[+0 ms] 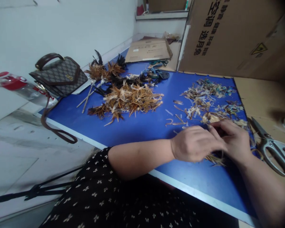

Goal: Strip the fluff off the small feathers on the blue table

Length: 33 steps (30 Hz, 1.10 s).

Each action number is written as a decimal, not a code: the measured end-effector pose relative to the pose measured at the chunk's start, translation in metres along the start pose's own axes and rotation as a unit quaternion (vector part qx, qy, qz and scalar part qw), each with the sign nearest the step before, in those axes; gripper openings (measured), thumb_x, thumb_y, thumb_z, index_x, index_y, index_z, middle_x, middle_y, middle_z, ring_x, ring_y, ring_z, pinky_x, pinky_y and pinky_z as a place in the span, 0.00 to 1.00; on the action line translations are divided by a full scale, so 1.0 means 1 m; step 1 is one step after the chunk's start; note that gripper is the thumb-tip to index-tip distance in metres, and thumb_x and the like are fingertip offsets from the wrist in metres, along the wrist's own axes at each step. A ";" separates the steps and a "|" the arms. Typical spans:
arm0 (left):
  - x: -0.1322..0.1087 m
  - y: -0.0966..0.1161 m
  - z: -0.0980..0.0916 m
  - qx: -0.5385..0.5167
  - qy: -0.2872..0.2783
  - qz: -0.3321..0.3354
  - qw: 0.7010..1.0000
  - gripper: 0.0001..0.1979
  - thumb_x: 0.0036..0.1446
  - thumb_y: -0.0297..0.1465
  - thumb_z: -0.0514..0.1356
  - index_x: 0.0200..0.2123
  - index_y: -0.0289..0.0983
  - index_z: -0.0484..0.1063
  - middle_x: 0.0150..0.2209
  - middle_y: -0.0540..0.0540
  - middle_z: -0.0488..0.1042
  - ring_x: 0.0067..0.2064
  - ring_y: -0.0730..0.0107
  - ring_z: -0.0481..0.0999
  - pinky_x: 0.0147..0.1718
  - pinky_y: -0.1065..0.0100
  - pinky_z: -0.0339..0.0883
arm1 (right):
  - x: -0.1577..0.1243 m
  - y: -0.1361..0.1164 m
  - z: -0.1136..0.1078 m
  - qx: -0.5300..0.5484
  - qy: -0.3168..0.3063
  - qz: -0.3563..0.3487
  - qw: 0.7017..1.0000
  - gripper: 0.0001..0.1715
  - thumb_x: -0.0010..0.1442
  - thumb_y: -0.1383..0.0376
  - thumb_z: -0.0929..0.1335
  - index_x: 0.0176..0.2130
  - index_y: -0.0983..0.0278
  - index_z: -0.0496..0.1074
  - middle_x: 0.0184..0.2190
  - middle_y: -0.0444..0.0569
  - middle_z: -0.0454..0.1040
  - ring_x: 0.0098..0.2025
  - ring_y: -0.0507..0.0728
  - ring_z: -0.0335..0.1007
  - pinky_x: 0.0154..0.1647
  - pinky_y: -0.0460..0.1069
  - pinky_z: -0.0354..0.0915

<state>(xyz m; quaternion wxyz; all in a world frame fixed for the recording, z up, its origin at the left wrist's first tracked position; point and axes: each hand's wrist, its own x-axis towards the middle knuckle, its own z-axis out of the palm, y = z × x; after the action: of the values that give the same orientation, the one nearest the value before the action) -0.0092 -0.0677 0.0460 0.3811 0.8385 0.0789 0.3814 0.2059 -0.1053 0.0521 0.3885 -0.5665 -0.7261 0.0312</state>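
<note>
My left hand [194,144] reaches over from the left, its fingers bent together and slightly blurred against the fingers of my right hand [237,142]. Closed in a pinch, the right hand grips brown feathers [216,159], whose tips stick out below both hands. Whatever the left fingertips pinch is hidden. Just beyond the hands spreads a loose pile of small feathers and trimmings [204,101]. Metal scissors [273,148] lie to the right of my right hand, blades slightly apart.
On the blue tabletop [142,129] lies a heap of brown feather bunches [130,98], with darker bunches [106,69] behind. A handbag [64,76] and a plastic bottle [23,88] stand at left. Flat cardboard [148,50] lies at the back; a large carton [235,38] rises at right.
</note>
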 end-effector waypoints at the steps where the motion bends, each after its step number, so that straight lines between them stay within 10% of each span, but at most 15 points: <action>1: -0.002 -0.005 -0.003 0.017 0.070 -0.024 0.997 0.10 0.71 0.33 0.62 0.45 0.43 0.85 0.50 0.38 0.85 0.53 0.55 0.83 0.64 0.50 0.71 | -0.001 0.005 -0.002 -0.018 0.005 -0.003 1.000 0.12 0.70 0.55 0.73 0.40 0.61 0.80 0.34 0.51 0.82 0.33 0.58 0.78 0.36 0.52 0.70; 4: -0.001 -0.021 -0.010 0.069 0.240 -0.029 0.968 0.11 0.76 0.36 0.60 0.46 0.39 0.82 0.47 0.38 0.85 0.51 0.58 0.83 0.59 0.53 0.75 | -0.004 0.016 -0.003 -0.054 0.031 -0.028 0.998 0.11 0.71 0.56 0.73 0.41 0.61 0.81 0.34 0.50 0.83 0.33 0.58 0.79 0.36 0.52 0.71; 7: 0.004 -0.034 -0.010 0.109 0.290 0.012 0.951 0.09 0.76 0.35 0.61 0.44 0.38 0.79 0.43 0.40 0.85 0.49 0.61 0.83 0.56 0.55 0.78 | -0.006 0.017 0.000 -0.041 0.020 -0.081 0.996 0.07 0.72 0.59 0.73 0.43 0.59 0.80 0.35 0.48 0.82 0.33 0.57 0.79 0.37 0.51 0.72; 33: 0.000 -0.038 0.000 0.064 0.160 -0.063 0.983 0.09 0.74 0.35 0.63 0.41 0.37 0.80 0.42 0.42 0.85 0.46 0.63 0.85 0.55 0.58 0.78 | -0.004 -0.010 -0.002 0.041 0.007 -0.159 0.986 0.07 0.68 0.70 0.75 0.44 0.59 0.77 0.32 0.44 0.76 0.30 0.53 0.72 0.32 0.49 0.68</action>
<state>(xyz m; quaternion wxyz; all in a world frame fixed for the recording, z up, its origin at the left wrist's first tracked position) -0.0030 -0.0416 0.0194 0.3324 0.7826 0.2161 0.4799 0.1996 -0.1134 0.0563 0.4160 -0.4279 -0.8024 -0.0051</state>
